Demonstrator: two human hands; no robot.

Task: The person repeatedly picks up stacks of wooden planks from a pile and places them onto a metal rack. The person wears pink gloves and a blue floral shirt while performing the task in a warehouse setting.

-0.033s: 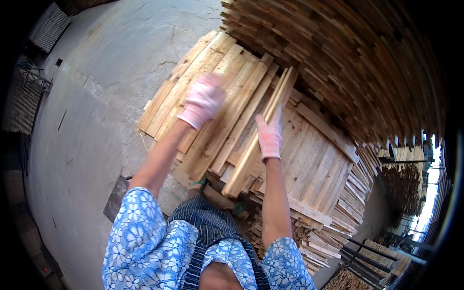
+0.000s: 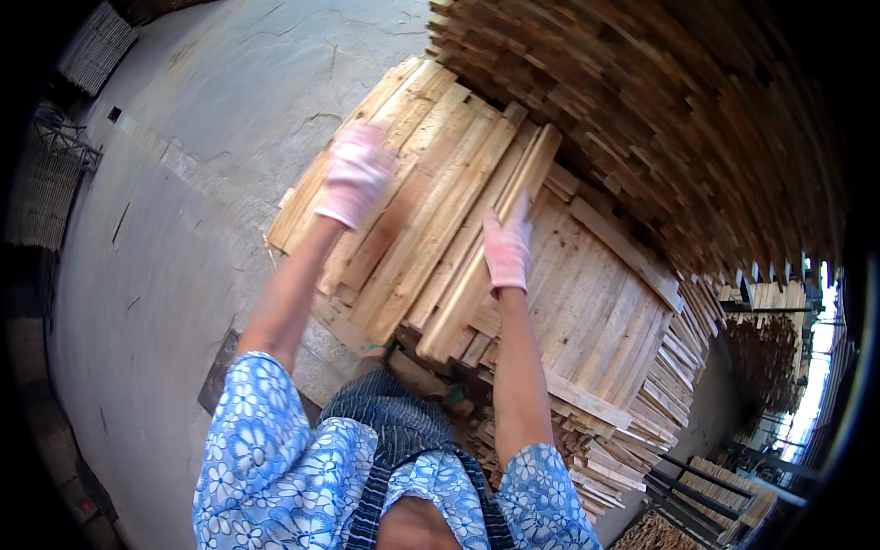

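The person's left hand (image 2: 356,176), in a pink glove, lies flat and spread on the top layer of pale rough-sawn wooden planks (image 2: 431,183), near the stack's left edge; it is slightly blurred. The right hand (image 2: 507,246), also pink-gloved, is closed around a long pale wooden slat (image 2: 486,266) that stands on its narrow edge and runs lengthwise along the right side of that top layer. The slat is tilted up rather than lying flat like its neighbours, so it looks to be in the middle of being set into the row.

The planks sit on a lower stack of crosswise boards (image 2: 596,302), which stands on the grey cracked concrete floor (image 2: 183,183). A much taller wall of stacked brown timber (image 2: 642,110) rises beyond. Blue floral sleeves (image 2: 275,467) show at the lower edge.
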